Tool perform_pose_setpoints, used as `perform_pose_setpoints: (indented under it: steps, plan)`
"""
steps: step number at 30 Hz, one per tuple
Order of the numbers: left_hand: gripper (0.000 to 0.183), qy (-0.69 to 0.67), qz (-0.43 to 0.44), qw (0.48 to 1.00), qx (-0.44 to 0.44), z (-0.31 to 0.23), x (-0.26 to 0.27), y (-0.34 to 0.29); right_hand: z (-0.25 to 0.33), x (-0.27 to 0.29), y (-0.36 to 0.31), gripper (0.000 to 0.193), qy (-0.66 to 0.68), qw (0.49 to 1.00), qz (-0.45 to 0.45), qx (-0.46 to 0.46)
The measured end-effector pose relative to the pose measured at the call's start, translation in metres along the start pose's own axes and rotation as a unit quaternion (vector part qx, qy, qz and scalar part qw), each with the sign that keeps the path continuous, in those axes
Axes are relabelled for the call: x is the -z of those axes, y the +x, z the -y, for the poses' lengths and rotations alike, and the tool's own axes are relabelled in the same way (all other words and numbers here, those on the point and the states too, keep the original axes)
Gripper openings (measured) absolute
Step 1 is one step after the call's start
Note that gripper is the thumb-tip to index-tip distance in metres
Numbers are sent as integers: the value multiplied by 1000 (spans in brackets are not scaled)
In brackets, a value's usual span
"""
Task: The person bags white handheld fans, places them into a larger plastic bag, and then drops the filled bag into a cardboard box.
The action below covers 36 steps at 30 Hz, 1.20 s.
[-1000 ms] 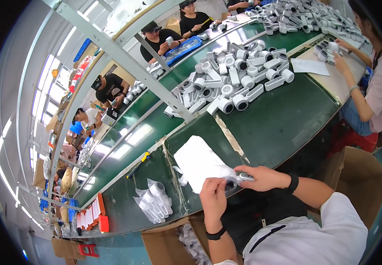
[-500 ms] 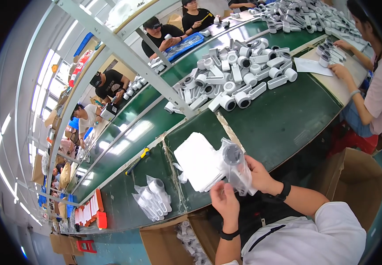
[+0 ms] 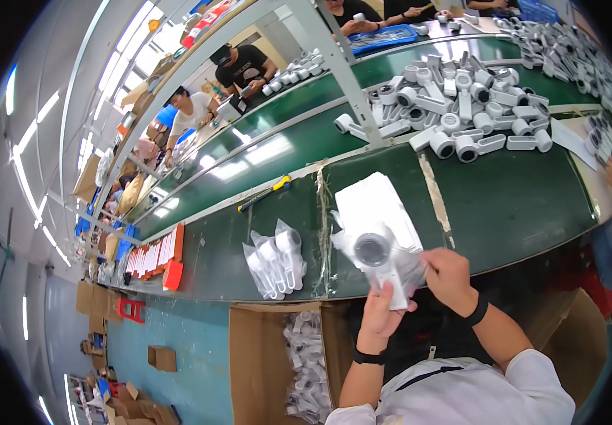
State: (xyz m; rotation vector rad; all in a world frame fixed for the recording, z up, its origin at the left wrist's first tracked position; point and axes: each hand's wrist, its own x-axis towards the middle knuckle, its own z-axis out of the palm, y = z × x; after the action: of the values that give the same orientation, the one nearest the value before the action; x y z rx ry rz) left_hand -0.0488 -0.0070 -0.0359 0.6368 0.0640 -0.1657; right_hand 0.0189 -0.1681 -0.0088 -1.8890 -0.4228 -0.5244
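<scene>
At the table edge (image 3: 532, 249), left grip (image 3: 382, 313) holding bagged device (image 3: 372, 249), right grip (image 3: 452, 278) pinching plastic (image 3: 408, 266), open tabletop (image 3: 504, 202) rightward

White short-sleeved shirt (image 3: 476, 395), thin black strip (image 3: 427, 375) across front; black left wristband (image 3: 369, 358), matching right wristband (image 3: 477, 311).

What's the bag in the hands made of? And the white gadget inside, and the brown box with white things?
The bag looks like thin, shiny plastic: clear and crinkly. The white gadget is probably smooth plastic, being rounded and pale. The brown box seems dull cardboard: flat tan walls.
</scene>
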Motion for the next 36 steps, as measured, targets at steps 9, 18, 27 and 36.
perform_pose_setpoints:
  steps: [9, 18, 27, 36]
  plan:
    - [37, 221, -406, 809, -362, -109, 41, -59, -7, 34, 7, 14, -19, 976, 197, 91]
    - [44, 611, -566, 493, -252, -226, 206, -44, -133, 104, 107, 30, -255, 966, 28, -41]
    - [66, 718, -571, 297, -265, -225, 189, -12, -162, 114, 123, 34, -277, 957, 50, -75]
    - [103, 768, -519, 363, 92, -189, 102, 20, -79, 75, 61, 31, -71, 977, 188, -65]
